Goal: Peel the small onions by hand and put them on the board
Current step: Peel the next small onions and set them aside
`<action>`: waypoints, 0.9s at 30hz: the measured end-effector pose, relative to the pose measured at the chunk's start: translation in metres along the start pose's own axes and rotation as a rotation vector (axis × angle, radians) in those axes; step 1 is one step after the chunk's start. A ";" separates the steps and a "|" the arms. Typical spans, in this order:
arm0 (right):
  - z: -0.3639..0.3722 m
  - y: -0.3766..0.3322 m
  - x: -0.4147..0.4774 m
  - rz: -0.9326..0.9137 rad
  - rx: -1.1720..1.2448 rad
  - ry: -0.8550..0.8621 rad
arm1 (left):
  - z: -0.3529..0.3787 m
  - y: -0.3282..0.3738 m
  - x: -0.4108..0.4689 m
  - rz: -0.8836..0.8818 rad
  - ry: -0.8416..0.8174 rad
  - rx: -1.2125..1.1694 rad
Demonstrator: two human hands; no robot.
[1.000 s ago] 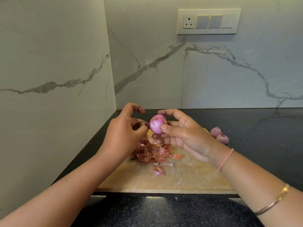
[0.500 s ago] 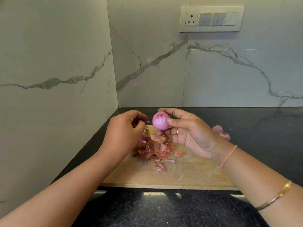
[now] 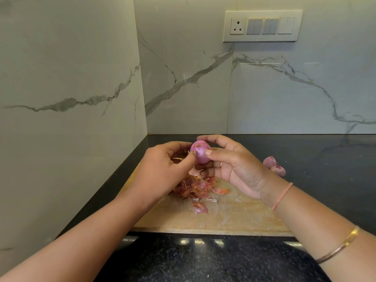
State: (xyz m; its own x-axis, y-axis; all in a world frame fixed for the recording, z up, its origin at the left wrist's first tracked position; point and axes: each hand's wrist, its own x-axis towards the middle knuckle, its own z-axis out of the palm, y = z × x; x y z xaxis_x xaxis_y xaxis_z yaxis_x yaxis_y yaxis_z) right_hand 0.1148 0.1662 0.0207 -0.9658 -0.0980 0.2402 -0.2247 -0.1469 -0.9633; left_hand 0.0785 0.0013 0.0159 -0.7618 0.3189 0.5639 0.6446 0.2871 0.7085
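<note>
Black speckled counter (image 3: 203,261), wooden board (image 3: 234,218), veined marble walls (image 3: 284,88), switch panel (image 3: 262,26)

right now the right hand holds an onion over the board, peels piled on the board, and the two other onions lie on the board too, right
Not quite. The head view shows the two other onions lying on the black counter right of the board, not on it. The rest holds: the right hand holds an onion over the board, where the peels are piled.
</note>
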 end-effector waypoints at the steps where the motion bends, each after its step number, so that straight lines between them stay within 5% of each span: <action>1: 0.001 0.000 0.000 -0.009 -0.014 -0.001 | 0.000 0.000 0.001 -0.001 -0.002 0.005; 16: 0.005 0.006 0.000 -0.123 -0.328 0.049 | 0.001 -0.007 0.005 0.049 0.046 0.277; 27: 0.000 0.000 -0.001 -0.004 -0.090 -0.019 | -0.006 -0.010 0.008 0.052 0.049 0.280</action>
State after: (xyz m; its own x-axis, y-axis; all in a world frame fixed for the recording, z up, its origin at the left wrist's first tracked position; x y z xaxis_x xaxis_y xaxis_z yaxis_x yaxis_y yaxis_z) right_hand 0.1154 0.1664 0.0206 -0.9624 -0.1162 0.2454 -0.2400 -0.0587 -0.9690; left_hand 0.0655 -0.0041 0.0156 -0.7250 0.2974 0.6213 0.6704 0.5117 0.5373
